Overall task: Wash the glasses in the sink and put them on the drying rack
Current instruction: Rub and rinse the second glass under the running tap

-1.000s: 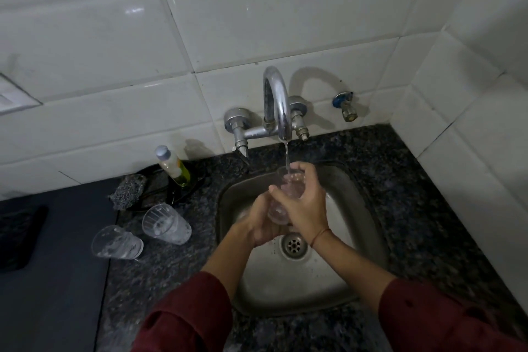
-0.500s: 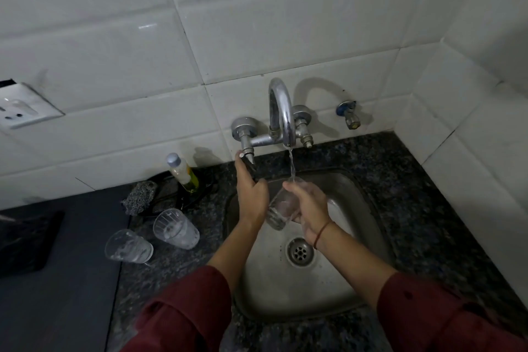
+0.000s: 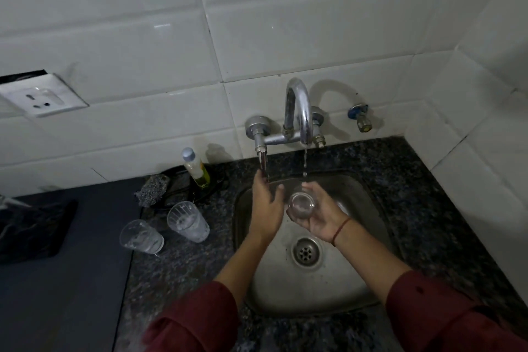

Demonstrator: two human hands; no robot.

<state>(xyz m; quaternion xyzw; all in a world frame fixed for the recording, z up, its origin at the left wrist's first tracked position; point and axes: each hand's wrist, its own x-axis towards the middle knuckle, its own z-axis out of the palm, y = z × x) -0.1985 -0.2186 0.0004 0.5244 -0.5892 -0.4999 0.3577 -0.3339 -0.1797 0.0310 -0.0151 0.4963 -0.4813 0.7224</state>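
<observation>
— From the head camera, what has the right hand point(image 3: 320, 216) got?
— A clear glass point(image 3: 301, 204). The palm faces up, fingers and thumb curl round its wall, and it lies tipped, one round end toward the camera.
— Where is that?
— Above the sink point(image 3: 288, 291), under the tap spout point(image 3: 300, 111). A thin broken trickle of water point(image 3: 305, 164) drops from the spout just above the fingertips.
— And the left hand point(image 3: 267, 206)?
— Loosely spread, holding nothing: fingers stretched up and away, thumb out toward the glass. The fingertips reach the lower end of the tap lever point(image 3: 263, 161). The hand is blurred, so I cannot tell whether they press it.
— The arms?
— Both forearms rise from the bottom edge in dark red sleeves and converge over the basin. The right wrist wears a red thread point(image 3: 340, 227).
— Other glasses?
— A second glass point(image 3: 188, 221) and a third glass point(image 3: 142, 237) stand on the speckled worktop point(image 3: 428, 194) left of the sink, near each other but apart. Behind them are a scrubber point(image 3: 152, 190) and a bottle point(image 3: 196, 167) of yellow liquid.
</observation>
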